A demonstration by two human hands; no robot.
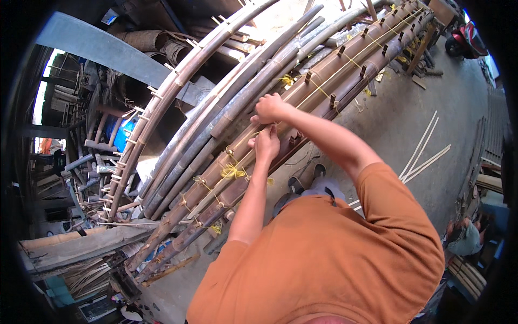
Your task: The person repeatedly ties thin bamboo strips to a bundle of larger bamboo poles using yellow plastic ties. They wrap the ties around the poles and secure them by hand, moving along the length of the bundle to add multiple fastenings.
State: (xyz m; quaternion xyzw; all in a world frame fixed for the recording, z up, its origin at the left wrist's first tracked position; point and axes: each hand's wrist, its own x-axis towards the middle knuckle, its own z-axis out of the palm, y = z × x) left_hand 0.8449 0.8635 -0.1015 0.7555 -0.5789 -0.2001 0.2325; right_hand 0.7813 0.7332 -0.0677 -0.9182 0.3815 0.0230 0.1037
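Observation:
My left hand [266, 142] is closed in a pinch over the bound bamboo poles [321, 81], at a thin yellow cord. Just beyond it, my right hand [270, 109] is curled shut above the same poles; what its fingers hold is hidden. A yellow cord [372, 42] runs lengthwise along the bundle and crosses it at intervals. Short dark pegs [332, 100] stand up in rows from the poles. Nearer my left forearm, a loose yellow bunch of cord [232, 171] lies at a knot, with another yellow tuft [217, 229] lower down.
Left of the bundle lie several loose bamboo poles [237, 89] and a curved bamboo frame [144, 121] with short rungs. Thin pale strips [420, 148] rest on the concrete floor [458, 108] to the right. A red motorbike [468, 40] stands at the far right.

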